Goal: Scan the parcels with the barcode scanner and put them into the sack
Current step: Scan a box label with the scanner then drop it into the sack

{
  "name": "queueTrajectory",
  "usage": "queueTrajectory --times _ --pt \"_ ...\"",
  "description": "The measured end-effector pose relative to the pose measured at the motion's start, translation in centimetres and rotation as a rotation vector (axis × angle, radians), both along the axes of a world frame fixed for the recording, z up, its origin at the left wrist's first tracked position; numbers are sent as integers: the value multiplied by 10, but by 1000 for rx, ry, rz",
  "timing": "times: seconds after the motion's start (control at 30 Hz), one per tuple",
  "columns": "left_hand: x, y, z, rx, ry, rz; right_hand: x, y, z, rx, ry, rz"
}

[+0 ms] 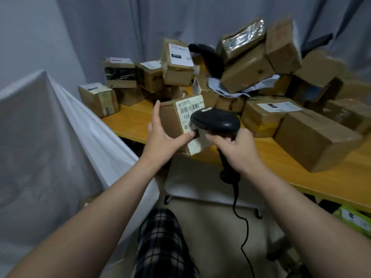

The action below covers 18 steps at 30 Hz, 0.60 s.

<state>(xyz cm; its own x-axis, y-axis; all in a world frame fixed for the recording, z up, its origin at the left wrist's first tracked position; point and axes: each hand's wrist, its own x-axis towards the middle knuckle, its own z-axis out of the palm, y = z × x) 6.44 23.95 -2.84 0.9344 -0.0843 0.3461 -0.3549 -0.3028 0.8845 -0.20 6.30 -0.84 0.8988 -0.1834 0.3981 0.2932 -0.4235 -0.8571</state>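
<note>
My left hand (160, 135) grips a small brown cardboard parcel (172, 119) above the table's front edge, its white barcode label turned toward me. My right hand (236, 149) holds the handle of a black barcode scanner (215, 121), whose head sits right over the label and hides part of it. The scanner's black cable hangs down toward the floor. A large white sack (50, 141) stands open at the left, beside the table.
The wooden table (281, 157) carries a heap of several brown parcels (247, 71) at the back and right, with a big box (315, 141) near the front edge. A grey curtain hangs behind. My checked trouser leg (162, 243) is below.
</note>
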Motion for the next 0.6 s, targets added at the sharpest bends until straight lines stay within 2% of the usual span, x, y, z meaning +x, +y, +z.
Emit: queueTrajectory --times 0.2,0.33,0.4,0.6 --pt "-18 99 -39 23 78 232 30 85 -37 12 115 245" --pt "-16 180 -69 204 186 567 55 141 -71 -10 259 332" --pt "-4 219 -78 332 248 671 68 165 -85 -16 305 380" --pt "56 275 -129 777 529 592 117 238 -122 -243 380 444"
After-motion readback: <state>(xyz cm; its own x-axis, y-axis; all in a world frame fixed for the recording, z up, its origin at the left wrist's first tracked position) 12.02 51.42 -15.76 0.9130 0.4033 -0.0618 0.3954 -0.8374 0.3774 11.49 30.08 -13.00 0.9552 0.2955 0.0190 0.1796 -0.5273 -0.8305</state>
